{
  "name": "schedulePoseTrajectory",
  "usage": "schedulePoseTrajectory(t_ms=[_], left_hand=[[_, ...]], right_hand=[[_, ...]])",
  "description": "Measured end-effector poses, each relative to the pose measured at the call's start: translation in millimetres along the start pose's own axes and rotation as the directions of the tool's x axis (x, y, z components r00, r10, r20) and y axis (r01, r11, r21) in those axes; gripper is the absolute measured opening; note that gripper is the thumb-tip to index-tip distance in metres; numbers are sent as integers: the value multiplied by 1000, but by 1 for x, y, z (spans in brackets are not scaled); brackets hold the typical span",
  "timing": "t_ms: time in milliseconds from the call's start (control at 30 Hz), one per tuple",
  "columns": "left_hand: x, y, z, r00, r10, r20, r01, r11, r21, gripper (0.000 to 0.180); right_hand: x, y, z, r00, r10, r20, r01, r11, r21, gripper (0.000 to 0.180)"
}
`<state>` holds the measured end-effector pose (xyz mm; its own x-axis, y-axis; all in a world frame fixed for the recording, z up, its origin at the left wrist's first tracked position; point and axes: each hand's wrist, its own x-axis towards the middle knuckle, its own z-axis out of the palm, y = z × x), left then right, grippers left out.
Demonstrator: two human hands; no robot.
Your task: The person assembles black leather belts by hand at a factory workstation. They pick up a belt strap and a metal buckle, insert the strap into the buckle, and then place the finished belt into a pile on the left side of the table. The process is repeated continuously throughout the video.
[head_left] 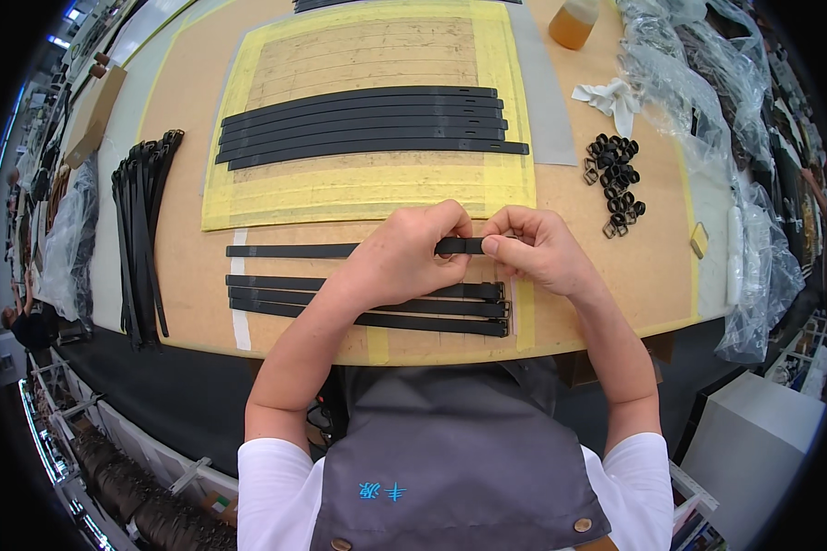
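Note:
A long black strap lies across the tan work board, and both hands pinch its right end. My left hand grips the strap from the left. My right hand holds the tip, thumb and fingers closed on it. Whether a buckle sits under the fingers is hidden. Just below the hands lie three more black straps side by side.
Several black straps rest on a yellow-taped sheet further back. A pile of black metal buckles sits to the right, a bundle of straps at the left, an amber bottle and plastic bags at the far right.

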<state>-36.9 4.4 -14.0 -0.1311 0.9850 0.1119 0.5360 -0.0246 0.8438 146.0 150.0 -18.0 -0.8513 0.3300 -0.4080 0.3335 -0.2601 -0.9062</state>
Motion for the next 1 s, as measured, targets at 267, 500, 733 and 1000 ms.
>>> schedulePoseTrajectory(t_ms=[267, 500, 733, 1000], left_hand=[[1, -2, 2, 1000, 9, -8, -9, 1000, -15, 21], [1, -2, 3, 1000, 5, 1, -5, 1000, -19, 22], [0, -2, 3, 1000, 28, -3, -28, 1000, -7, 22], [1, 1, 5, 997, 78, -27, -79, 996, -44, 21]], right_hand=[[1, 4, 0, 1000, -20, -9, 20, 1000, 8, 21], [2, 6, 1, 1000, -22, -1, 22, 1000, 9, 16], [2, 6, 5, 997, -75, -36, 71, 991, -110, 12], [0, 3, 6, 992, -107, -68, 93, 977, -190, 10]])
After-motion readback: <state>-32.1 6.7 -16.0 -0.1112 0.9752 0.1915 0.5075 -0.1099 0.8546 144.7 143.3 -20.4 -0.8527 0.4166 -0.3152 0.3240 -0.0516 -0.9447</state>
